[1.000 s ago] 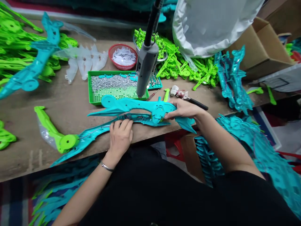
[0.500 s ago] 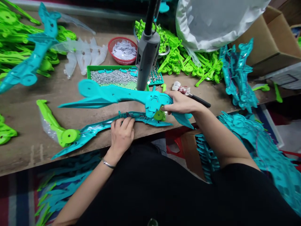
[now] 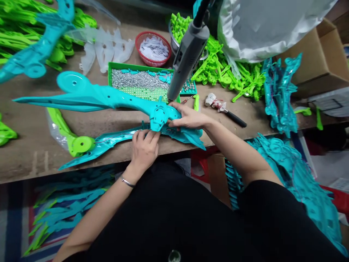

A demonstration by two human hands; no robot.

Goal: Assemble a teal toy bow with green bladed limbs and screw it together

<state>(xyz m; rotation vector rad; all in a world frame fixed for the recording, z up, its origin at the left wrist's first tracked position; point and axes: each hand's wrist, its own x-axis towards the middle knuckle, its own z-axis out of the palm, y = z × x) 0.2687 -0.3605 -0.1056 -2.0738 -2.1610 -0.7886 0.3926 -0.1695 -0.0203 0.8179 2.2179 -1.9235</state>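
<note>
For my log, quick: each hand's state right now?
Left hand: curled over the lower teal shell; grip can't be told.
Right hand: closed, holding the upper teal shell.

Assembly workshop, hanging power tool (image 3: 189, 52), tray (image 3: 152, 94) of screws, heaped green plastic parts (image 3: 226, 80)

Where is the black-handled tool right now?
In the head view it's right of centre: the black-handled tool lies on the table, to the right of the right hand and on the near side of the lime-green parts pile.

A teal shell (image 3: 120, 98) (one end pointed) partly overhangs a wired teal half (image 3: 113, 139) lying hollow-up.
</note>
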